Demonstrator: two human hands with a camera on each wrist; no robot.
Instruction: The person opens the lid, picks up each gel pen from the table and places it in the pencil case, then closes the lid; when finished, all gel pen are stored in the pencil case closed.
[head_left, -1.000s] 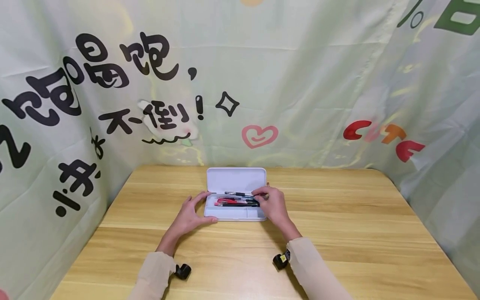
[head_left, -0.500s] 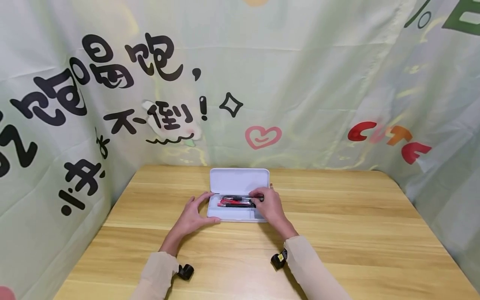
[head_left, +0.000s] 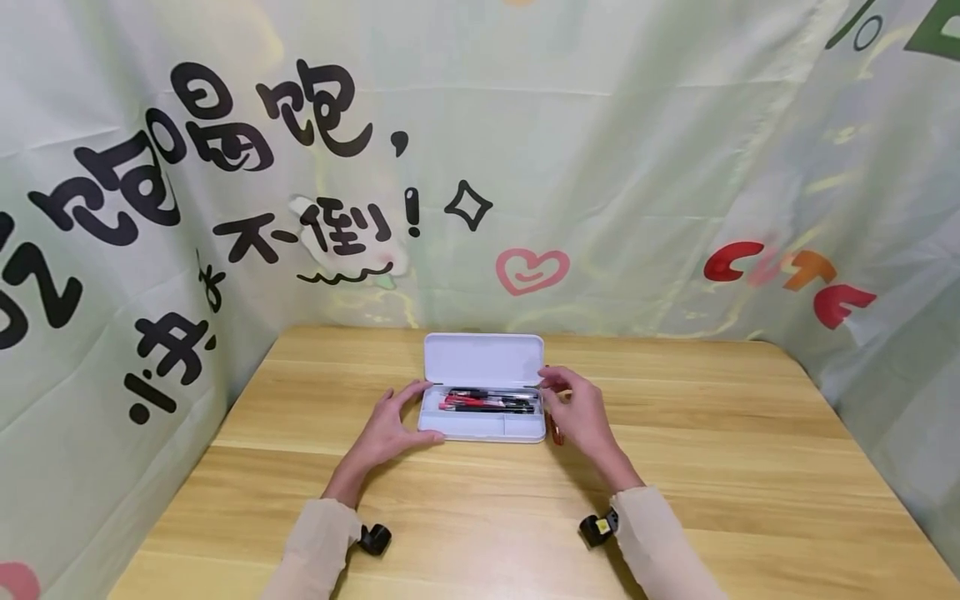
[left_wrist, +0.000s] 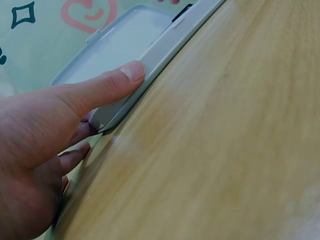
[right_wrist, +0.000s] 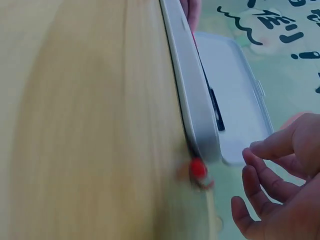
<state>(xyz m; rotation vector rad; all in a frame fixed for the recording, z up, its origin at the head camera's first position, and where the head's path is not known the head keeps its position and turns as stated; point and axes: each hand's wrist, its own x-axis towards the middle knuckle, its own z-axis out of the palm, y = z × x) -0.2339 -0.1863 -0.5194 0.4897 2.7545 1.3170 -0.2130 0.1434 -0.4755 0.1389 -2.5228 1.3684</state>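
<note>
Right hand [head_left: 577,410] empty, fingers loosely apart, just off the right end of the pencil case [head_left: 483,427]; a red pen [right_wrist: 198,170] lies on the desk [head_left: 712,467] beside it. Left hand [head_left: 392,423] braces the case's left end, thumb flat on its wall. Mid pen-loading, I reckon; next: pinch that pen, lay it in with the others [head_left: 487,402].

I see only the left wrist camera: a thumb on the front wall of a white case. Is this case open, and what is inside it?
Observer: Yes, the white case is open, lid swung back; red and black pens lie inside.
Operator: Where is the right hand?
Observer: The right hand is beside the case's right end, fingers loosely curled, holding nothing.
Operator: Is anything near it?
Observer: A small red-tipped thing lies on the table at the case's right corner; too blurred to name.
</note>
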